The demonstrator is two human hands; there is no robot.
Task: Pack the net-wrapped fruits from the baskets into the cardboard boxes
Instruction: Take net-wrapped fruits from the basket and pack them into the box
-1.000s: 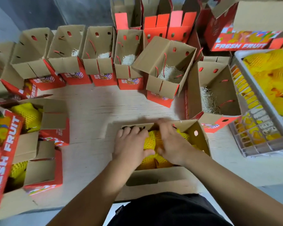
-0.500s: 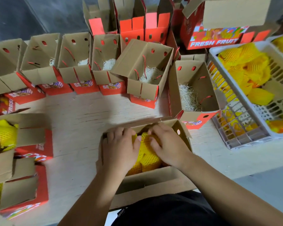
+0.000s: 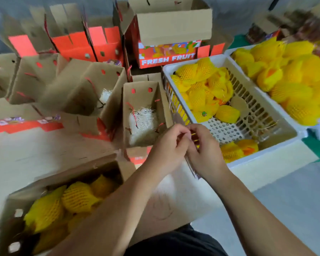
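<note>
The net-wrapped fruits (image 3: 201,91) lie in two places: a loose pile in the near white basket (image 3: 277,143), with more in the far basket (image 3: 292,74), and several already packed in the filled box (image 3: 70,198) at lower left. Just left of the near basket stands the empty box (image 3: 142,115), open-topped and lined with pale shredded filler (image 3: 142,121).

Our left hand (image 3: 166,146) and right hand (image 3: 203,150) meet above the near basket's front rim, touching each other. Both have fingers curled. Whether they pinch something small between them we cannot tell; motion blur hides the contact. No fruit is held.

Risks from here, as we judge them:
- Reaching into the basket while the hands are occupied could snag a foam net on the slotted wall and strip it off a fruit.
- The empty box is tall and light; a fruit dropped against its wall could tip it into the neighbouring boxes (image 3: 85,93).
- Its upright flaps could catch a wrist on entry.

Compared with half a second ago, both hands have left the filled box, where they pressed on the fruits, and moved right toward the basket. The view has swung right, bringing the far basket into frame.
</note>
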